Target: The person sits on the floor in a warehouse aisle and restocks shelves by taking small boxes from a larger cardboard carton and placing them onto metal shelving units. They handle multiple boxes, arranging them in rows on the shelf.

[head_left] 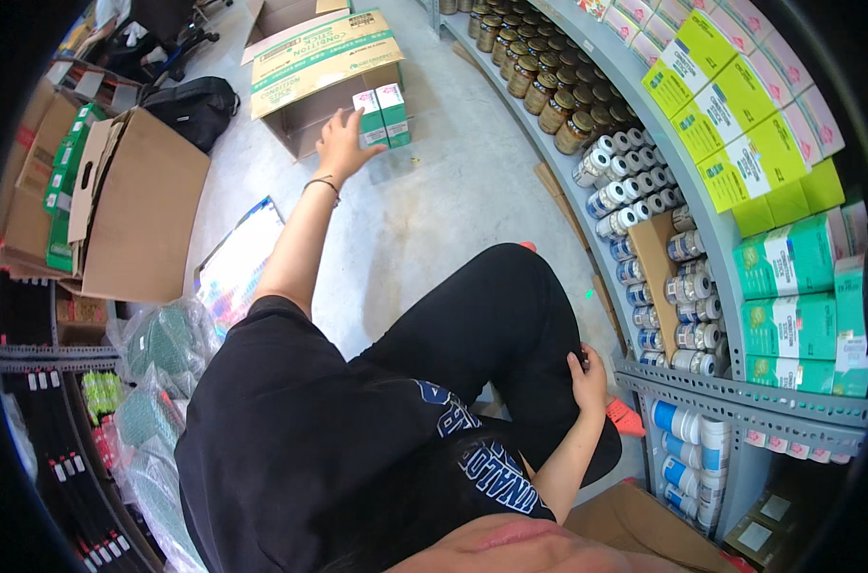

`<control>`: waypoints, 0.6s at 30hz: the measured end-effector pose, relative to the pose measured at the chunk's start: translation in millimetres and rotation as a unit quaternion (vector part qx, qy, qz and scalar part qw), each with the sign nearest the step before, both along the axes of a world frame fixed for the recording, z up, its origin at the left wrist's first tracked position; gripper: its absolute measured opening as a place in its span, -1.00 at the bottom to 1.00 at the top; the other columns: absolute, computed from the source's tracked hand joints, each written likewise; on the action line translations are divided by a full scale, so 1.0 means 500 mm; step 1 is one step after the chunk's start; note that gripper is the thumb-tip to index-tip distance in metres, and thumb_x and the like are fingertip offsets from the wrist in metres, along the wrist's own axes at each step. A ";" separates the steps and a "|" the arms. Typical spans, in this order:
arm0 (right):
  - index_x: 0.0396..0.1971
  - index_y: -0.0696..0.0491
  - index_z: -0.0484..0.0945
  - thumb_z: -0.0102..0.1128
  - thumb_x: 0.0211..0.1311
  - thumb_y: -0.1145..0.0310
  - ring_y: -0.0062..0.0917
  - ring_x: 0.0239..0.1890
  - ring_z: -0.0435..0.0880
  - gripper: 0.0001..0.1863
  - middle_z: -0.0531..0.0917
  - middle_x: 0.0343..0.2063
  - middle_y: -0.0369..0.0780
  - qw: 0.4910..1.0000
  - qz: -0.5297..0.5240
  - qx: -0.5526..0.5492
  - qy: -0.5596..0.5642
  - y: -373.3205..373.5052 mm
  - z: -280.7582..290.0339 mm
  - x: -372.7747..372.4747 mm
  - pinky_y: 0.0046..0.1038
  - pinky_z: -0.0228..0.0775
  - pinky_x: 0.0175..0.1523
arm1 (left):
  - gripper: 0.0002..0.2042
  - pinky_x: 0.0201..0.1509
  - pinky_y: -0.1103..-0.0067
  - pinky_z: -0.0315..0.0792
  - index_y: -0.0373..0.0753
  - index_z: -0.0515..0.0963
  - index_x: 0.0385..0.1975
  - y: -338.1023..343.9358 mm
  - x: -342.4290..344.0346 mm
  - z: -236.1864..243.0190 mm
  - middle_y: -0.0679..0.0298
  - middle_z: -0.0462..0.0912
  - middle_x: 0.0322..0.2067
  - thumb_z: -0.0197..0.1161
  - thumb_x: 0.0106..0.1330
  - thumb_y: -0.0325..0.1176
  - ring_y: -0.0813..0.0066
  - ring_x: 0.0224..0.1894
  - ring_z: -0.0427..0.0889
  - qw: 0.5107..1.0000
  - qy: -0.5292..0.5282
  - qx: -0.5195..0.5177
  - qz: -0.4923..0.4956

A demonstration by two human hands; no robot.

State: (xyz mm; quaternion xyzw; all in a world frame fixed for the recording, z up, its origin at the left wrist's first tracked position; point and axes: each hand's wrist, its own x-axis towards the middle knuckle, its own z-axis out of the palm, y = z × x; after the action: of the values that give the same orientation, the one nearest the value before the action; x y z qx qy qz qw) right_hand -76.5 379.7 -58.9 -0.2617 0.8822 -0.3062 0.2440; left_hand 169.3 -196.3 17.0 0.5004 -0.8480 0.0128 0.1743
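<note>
My left hand (343, 148) is stretched out ahead with its fingers spread. It is beside a pair of small green and white boxes (384, 116) standing on the floor at the open side of a large cardboard carton (324, 72). From this view I cannot tell whether the fingertips touch the boxes. My right hand (589, 382) rests by my bent knee, its fingers curled in. A small dark thing shows at its fingertips, too small to make out.
Grey metal shelves on the right hold brown-filled jars (539, 95), white-lidded bottles (625, 191) and green boxes (787, 258). At left stand an open brown carton (142, 205), a black backpack (193, 110) and plastic-wrapped goods (161, 344). A shiny flat sheet (243, 253) lies on the floor.
</note>
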 end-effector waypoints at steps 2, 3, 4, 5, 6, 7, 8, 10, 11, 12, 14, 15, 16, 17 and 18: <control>0.19 0.18 0.52 0.32 0.33 0.10 -0.16 0.14 0.61 -0.43 0.61 0.10 0.05 0.999 -0.017 -0.012 -0.025 -0.007 0.008 -0.001 -0.25 0.44 0.23 | -0.10 0.35 0.11 0.34 -0.02 0.34 0.38 -0.083 -0.020 -0.020 -0.06 0.41 0.31 0.51 0.03 0.22 -0.06 0.36 0.36 0.999 -0.013 -0.031 -0.039; 0.20 0.18 0.52 0.34 0.32 0.14 -0.21 0.16 0.60 -0.43 0.61 0.11 0.01 0.999 -0.028 -0.021 -0.037 -0.011 0.004 -0.002 -0.29 0.42 0.26 | -0.07 0.35 0.11 0.35 -0.03 0.32 0.40 -0.132 -0.048 -0.031 -0.07 0.42 0.30 0.51 0.02 0.23 -0.06 0.36 0.36 0.996 -0.016 -0.047 -0.070; 0.21 0.18 0.51 0.37 0.31 0.17 -0.26 0.18 0.60 -0.43 0.62 0.12 -0.03 0.997 -0.050 -0.028 -0.044 -0.003 0.000 -0.003 -0.32 0.41 0.28 | -0.04 0.37 0.14 0.33 -0.09 0.29 0.41 -0.197 -0.054 -0.047 -0.04 0.44 0.29 0.53 0.00 0.19 -0.04 0.36 0.38 0.989 -0.006 -0.051 -0.140; 0.21 0.18 0.51 0.40 0.29 0.13 -0.26 0.21 0.59 -0.39 0.61 0.14 -0.03 0.996 -0.071 -0.024 -0.045 0.023 -0.025 -0.016 -0.30 0.40 0.30 | -0.04 0.40 0.15 0.29 -0.16 0.29 0.41 -0.206 -0.113 -0.041 -0.01 0.44 0.31 0.55 0.01 0.12 0.00 0.34 0.40 0.983 -0.011 -0.024 -0.182; 0.20 0.18 0.52 0.40 0.28 0.08 -0.26 0.18 0.61 -0.37 0.62 0.13 -0.03 0.996 -0.075 -0.006 -0.056 -0.008 0.012 -0.008 -0.30 0.44 0.27 | -0.06 0.42 0.17 0.26 -0.15 0.28 0.42 -0.225 -0.115 -0.046 0.02 0.43 0.33 0.57 0.01 0.01 0.02 0.35 0.41 0.984 -0.014 0.001 -0.175; 0.19 0.17 0.53 0.38 0.28 0.04 -0.25 0.16 0.63 -0.37 0.63 0.13 0.00 0.997 -0.063 0.034 -0.043 -0.024 0.032 -0.008 -0.29 0.47 0.23 | -0.02 0.39 0.17 0.31 -0.18 0.27 0.43 -0.277 -0.092 -0.075 0.00 0.44 0.32 0.61 -0.04 -0.02 0.03 0.33 0.43 0.984 -0.011 -0.001 -0.177; 0.19 0.15 0.54 0.38 0.27 0.01 -0.24 0.13 0.65 -0.36 0.63 0.10 0.02 0.998 -0.043 0.040 0.023 -0.022 0.032 -0.010 -0.28 0.49 0.19 | 0.04 0.35 0.20 0.37 -0.21 0.27 0.43 -0.323 -0.108 -0.096 -0.03 0.46 0.30 0.65 -0.12 -0.04 0.03 0.31 0.47 0.987 -0.037 0.054 -0.150; 0.14 0.13 0.58 0.36 0.24 -0.09 -0.12 0.02 0.66 -0.34 0.64 0.04 0.05 0.997 -0.070 0.015 0.006 -0.020 0.024 -0.004 -0.24 0.49 0.13 | -0.11 0.25 0.22 0.45 -0.19 0.42 0.23 -0.417 -0.113 -0.157 0.00 0.58 0.12 0.69 -0.21 -0.11 0.00 0.19 0.55 0.979 -0.083 0.142 -0.120; 0.14 0.14 0.58 0.35 0.23 -0.10 -0.09 0.06 0.64 -0.33 0.64 0.06 0.04 0.997 -0.072 0.008 -0.006 -0.032 0.029 -0.002 -0.23 0.47 0.18 | -0.20 0.22 0.20 0.47 -0.18 0.45 0.12 -0.470 -0.082 -0.169 0.01 0.60 0.05 0.69 -0.20 -0.14 -0.03 0.15 0.56 0.985 -0.041 0.086 -0.147; 0.14 0.13 0.58 0.35 0.23 -0.10 -0.08 0.09 0.62 -0.33 0.63 0.07 0.04 0.995 -0.091 0.032 0.007 -0.007 0.034 0.003 -0.22 0.44 0.22 | -0.21 0.20 0.19 0.48 -0.20 0.45 0.11 -0.438 -0.129 -0.188 -0.03 0.58 0.06 0.69 -0.21 -0.17 -0.08 0.15 0.55 0.980 -0.042 0.135 -0.138; 0.14 0.12 0.59 0.36 0.23 -0.10 -0.06 0.15 0.58 -0.34 0.62 0.09 0.04 0.995 -0.094 0.028 0.012 -0.028 0.029 0.009 -0.21 0.40 0.27 | -0.18 0.20 0.18 0.47 -0.29 0.40 0.10 -0.469 -0.115 -0.189 -0.07 0.56 0.06 0.70 -0.22 -0.20 -0.14 0.15 0.53 0.982 -0.009 0.091 -0.165; 0.14 0.12 0.59 0.36 0.22 -0.10 -0.06 0.18 0.56 -0.34 0.62 0.10 0.04 0.995 -0.092 0.024 0.004 -0.028 0.030 0.007 -0.20 0.38 0.29 | -0.18 0.21 0.18 0.47 -0.32 0.39 0.09 -0.471 -0.104 -0.190 -0.07 0.55 0.07 0.71 -0.22 -0.24 -0.14 0.14 0.53 0.980 -0.015 0.098 -0.171; 0.14 0.11 0.59 0.36 0.22 -0.10 -0.06 0.20 0.54 -0.34 0.61 0.11 0.04 0.995 -0.094 0.025 -0.003 -0.020 0.032 0.011 -0.19 0.36 0.31 | -0.20 0.19 0.20 0.48 -0.32 0.39 0.08 -0.448 -0.105 -0.194 -0.07 0.54 0.06 0.71 -0.21 -0.28 -0.12 0.12 0.55 0.979 0.012 0.092 -0.181; 0.14 0.10 0.59 0.36 0.22 -0.10 -0.05 0.21 0.53 -0.34 0.61 0.11 0.05 0.995 -0.095 0.030 -0.006 -0.010 0.033 0.013 -0.19 0.36 0.31 | -0.21 0.19 0.21 0.48 -0.33 0.39 0.07 -0.410 -0.120 -0.187 -0.07 0.54 0.05 0.71 -0.20 -0.31 -0.11 0.11 0.55 0.978 0.001 0.096 -0.184; 0.15 0.09 0.59 0.36 0.22 -0.10 -0.05 0.21 0.53 -0.34 0.60 0.12 0.05 0.995 -0.090 0.032 -0.010 -0.004 0.033 0.012 -0.19 0.36 0.31 | -0.21 0.19 0.22 0.48 -0.32 0.40 0.07 -0.377 -0.121 -0.175 -0.07 0.54 0.04 0.70 -0.22 -0.29 -0.12 0.11 0.55 0.978 0.010 0.095 -0.186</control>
State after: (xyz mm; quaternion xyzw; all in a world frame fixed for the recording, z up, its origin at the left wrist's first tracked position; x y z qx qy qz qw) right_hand -70.4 377.8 -42.2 -0.1703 0.9088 -0.3013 0.2329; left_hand 108.8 -384.8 -70.5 0.3481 -0.9218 -0.1058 0.1338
